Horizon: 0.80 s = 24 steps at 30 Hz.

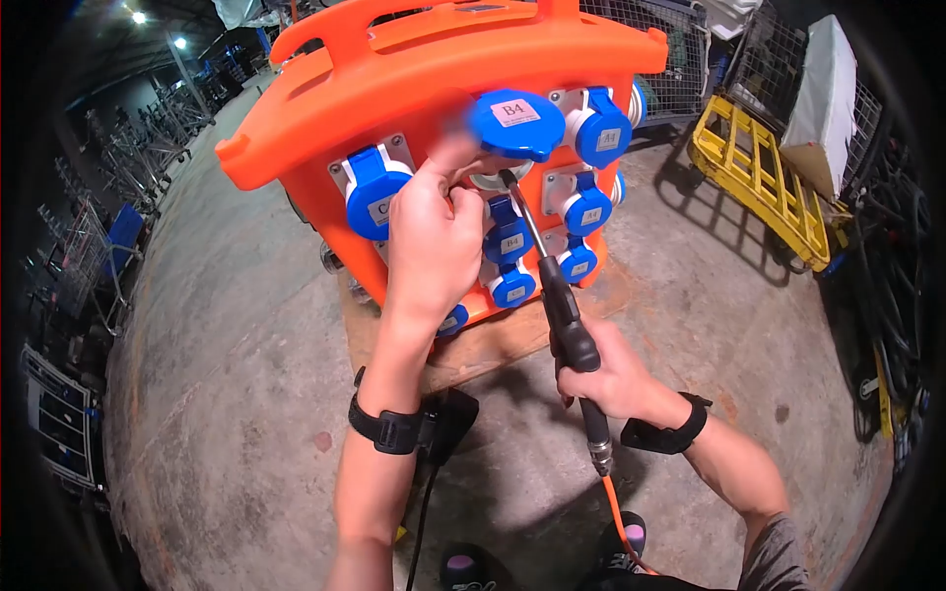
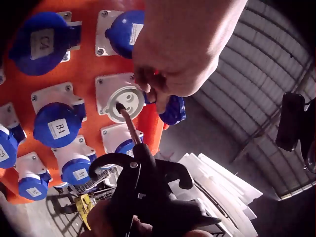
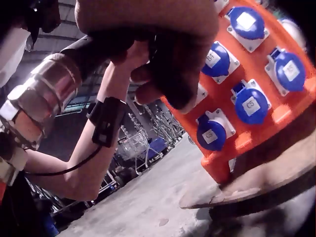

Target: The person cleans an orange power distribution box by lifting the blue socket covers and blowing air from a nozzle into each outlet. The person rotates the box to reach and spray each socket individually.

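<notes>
An orange power distribution box point(image 1: 325, 212) carries several blue-capped sockets. My left hand point(image 1: 434, 241) holds up the blue socket cover point(image 1: 522, 128) labelled B4, its fingers curled at the cover's edge. Under the raised cover, a white round socket point(image 2: 132, 96) with holes in its face is exposed. My right hand point(image 1: 616, 374) grips a black air blow gun point(image 1: 560, 300), its fingers wrapped round the handle. The thin nozzle point(image 2: 129, 123) points up into the socket, with its dark tip at the socket face. An orange hose point(image 1: 615, 507) runs down from the metal fitting point(image 1: 601, 455).
The box stands on a wooden board point(image 1: 473, 364) over a concrete floor point(image 1: 236, 394). To the right are a yellow cart point(image 1: 759, 177) and a white panel point(image 1: 826, 108). Metal racks point(image 1: 128, 187) line the left side. A dark cable point(image 1: 422, 527) hangs below my left wrist.
</notes>
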{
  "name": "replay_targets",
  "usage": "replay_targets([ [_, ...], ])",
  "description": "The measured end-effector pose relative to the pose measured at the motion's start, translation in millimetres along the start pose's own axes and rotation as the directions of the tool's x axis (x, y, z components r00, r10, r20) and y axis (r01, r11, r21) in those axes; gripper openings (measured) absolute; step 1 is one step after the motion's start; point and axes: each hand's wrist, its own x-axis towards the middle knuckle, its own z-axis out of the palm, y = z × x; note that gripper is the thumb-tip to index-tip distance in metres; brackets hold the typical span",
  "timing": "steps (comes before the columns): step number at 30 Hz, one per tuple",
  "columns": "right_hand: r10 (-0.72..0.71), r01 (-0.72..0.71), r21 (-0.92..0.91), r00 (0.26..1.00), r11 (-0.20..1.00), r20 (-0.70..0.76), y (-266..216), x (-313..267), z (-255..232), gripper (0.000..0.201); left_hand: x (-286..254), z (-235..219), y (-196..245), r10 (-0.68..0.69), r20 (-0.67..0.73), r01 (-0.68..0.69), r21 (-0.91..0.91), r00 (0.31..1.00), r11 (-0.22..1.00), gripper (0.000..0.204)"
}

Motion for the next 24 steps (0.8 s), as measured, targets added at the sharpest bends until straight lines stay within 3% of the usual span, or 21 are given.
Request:
replay_targets([
  [5, 0.057, -0.058, 0.05, 0.998, 0.997, 0.019, -12, 4, 3, 0.021, 2, 2, -2, -0.009, 0.005, 0.009, -0.049, 1.0, 0.999, 0.036],
  [13, -0.026, 0.014, -0.2, 0.998, 0.98, -0.058, -4, 3, 2, 0.025, 1, 7, -12, 0.002, -0.016, -0.003, -0.098, 1.0, 0.995, 0.034],
  [15, -0.01, -0.003, -0.206, 0.998, 0.979, -0.063, -4, 2, 3, 0.025, 0, 8, -15, 0.051, -0.048, -0.055, -0.069, 0.998, 0.996, 0.034],
  [24, 0.018, -0.03, -0.185, 0.998, 0.982, -0.064, -4, 1, 4, 0.026, -3, 9, -17, 0.037, -0.046, -0.042, -0.117, 0.998, 0.992, 0.033],
])
